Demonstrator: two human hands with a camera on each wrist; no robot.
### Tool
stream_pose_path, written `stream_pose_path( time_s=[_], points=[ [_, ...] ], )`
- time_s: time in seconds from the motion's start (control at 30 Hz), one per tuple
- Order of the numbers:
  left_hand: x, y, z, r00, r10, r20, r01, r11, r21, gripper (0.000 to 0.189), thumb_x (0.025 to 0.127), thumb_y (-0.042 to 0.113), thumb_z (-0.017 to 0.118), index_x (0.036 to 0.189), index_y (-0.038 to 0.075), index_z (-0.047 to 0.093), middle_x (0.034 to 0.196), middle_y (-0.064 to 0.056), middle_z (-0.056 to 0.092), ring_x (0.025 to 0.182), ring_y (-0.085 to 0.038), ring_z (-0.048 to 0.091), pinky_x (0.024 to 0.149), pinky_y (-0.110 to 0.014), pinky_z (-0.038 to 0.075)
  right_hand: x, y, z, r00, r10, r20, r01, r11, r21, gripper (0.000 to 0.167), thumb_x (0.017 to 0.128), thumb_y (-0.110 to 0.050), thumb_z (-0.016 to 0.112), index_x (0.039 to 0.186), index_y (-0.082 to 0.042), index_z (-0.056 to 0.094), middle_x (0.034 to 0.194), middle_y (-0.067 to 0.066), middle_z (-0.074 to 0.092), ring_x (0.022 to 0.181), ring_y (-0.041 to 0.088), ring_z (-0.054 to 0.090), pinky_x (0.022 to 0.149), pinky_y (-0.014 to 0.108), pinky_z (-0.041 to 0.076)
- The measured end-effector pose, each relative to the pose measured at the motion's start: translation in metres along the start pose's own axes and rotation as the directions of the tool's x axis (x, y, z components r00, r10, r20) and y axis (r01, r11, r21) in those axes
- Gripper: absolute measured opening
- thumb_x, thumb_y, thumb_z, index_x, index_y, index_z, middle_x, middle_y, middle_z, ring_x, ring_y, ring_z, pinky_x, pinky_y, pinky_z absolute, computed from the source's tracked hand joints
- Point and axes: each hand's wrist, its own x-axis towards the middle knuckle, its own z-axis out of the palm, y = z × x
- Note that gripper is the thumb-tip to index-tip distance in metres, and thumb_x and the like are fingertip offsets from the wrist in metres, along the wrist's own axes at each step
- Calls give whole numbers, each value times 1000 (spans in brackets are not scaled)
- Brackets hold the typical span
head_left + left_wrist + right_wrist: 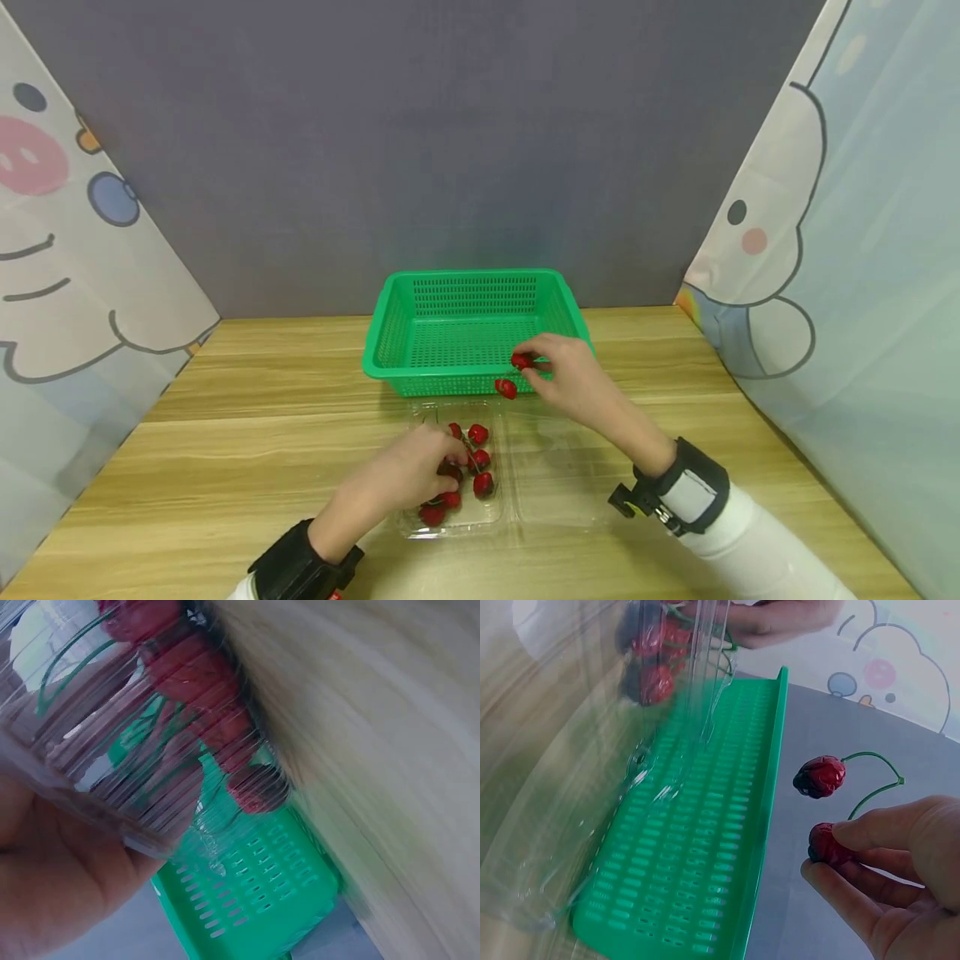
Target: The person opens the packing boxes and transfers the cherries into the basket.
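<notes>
My right hand (566, 375) pinches one red cherry (521, 361) between thumb and fingers, over the front rim of the green basket (378, 333). A second cherry (821, 777) hangs from it, joined by a green stem (885, 765). My left hand (408, 467) reaches down into a clear plastic box (491, 525), fingers bent among several red cherries (483, 484). A dark cherry (450, 473) lies between its thumb and fingers; whether they grip it cannot be told. In the left wrist view the box wall (112, 817) partly veils this hand.
The box's clear lid (558, 475) lies folded open on the right, flat on the wooden table (247, 450). Behind the basket rises a grey panel (465, 150). Cartoon-printed cloths (847, 250) flank the table at both sides.
</notes>
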Motion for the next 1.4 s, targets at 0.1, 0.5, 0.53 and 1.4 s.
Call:
stream_pose_path(
  time_s=[0.1, 0.5, 0.53, 1.4],
  points=[
    [0, 1, 2, 1000, 16, 4, -16, 1000, -4, 16, 82, 7, 86, 96, 8, 78, 89, 5, 72, 83, -11, 68, 69, -27, 56, 1, 4, -2, 1000, 23, 10, -23, 1000, -8, 23, 86, 9, 76, 109, 7, 73, 104, 17, 72, 93, 30, 72, 75, 31, 62],
    [3, 1, 3, 999, 43, -4, -43, 999, -33, 10, 87, 0, 80, 93, 8, 79, 87, 4, 72, 77, -3, 63, 67, -24, 54, 8, 16, -14, 994, 108, 17, -108, 994, -7, 25, 89, 8, 73, 114, 9, 71, 107, 21, 70, 95, 33, 72, 77, 37, 62],
    [3, 1, 3, 999, 44, -4, -44, 999, -29, 10, 87, -1, 80, 92, 8, 79, 87, 4, 72, 78, -4, 63, 67, -24, 55, 9, 17, -15, 993, 118, 18, -118, 993, -6, 25, 90, 8, 72, 114, 9, 71, 109, 21, 70, 96, 34, 72, 78, 37, 62],
    [3, 4, 4, 999, 38, 33, -39, 999, 11, 22, 84, -7, 79, 100, 7, 79, 98, -1, 75, 89, -14, 70, 71, -25, 57, 21, 54, -20, 985, 167, -35, -170, 978, -124, 21, 87, 9, 75, 108, 9, 73, 102, 21, 72, 89, 35, 72, 76, 45, 62]
  ],
)
